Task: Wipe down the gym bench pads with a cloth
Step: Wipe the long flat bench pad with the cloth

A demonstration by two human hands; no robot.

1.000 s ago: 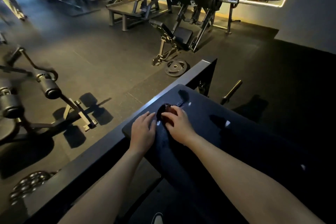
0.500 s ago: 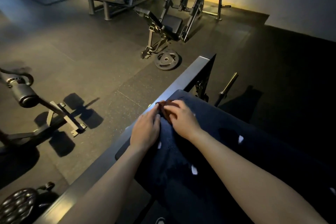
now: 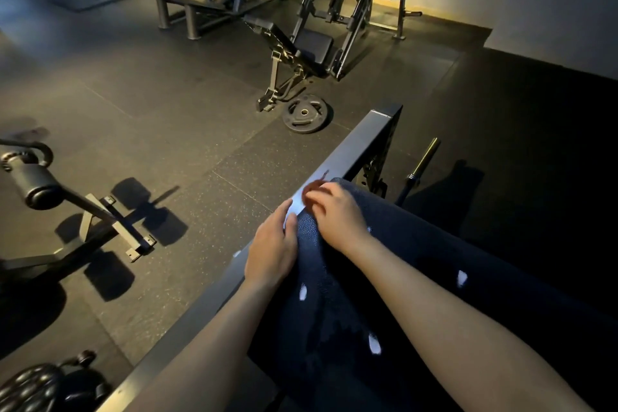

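1. the dark blue pad (image 3: 418, 264) ran from the near right toward the far middle, with small white marks on its cover. a grey steel beam (image 3: 364, 140) lay along its left edge.
2. the left hand (image 3: 271, 244) was released, fingers fairly straight, resting where beam and pad met.
3. the right hand (image 3: 337, 214) lay just beside it at the pad's far left corner, fingertips curled, pinching a small reddish-brown wad (image 3: 310, 190) at the beam's edge. whether the wad was a cloth could not be told.
4. on the rubber floor (image 3: 167, 104) beyond, a weight plate (image 3: 304, 114) lay flat near a black machine seat (image 3: 314, 43).
5. a barbell end (image 3: 424, 157) showed right of the beam, and a roller pad (image 3: 36, 186) stood far left.
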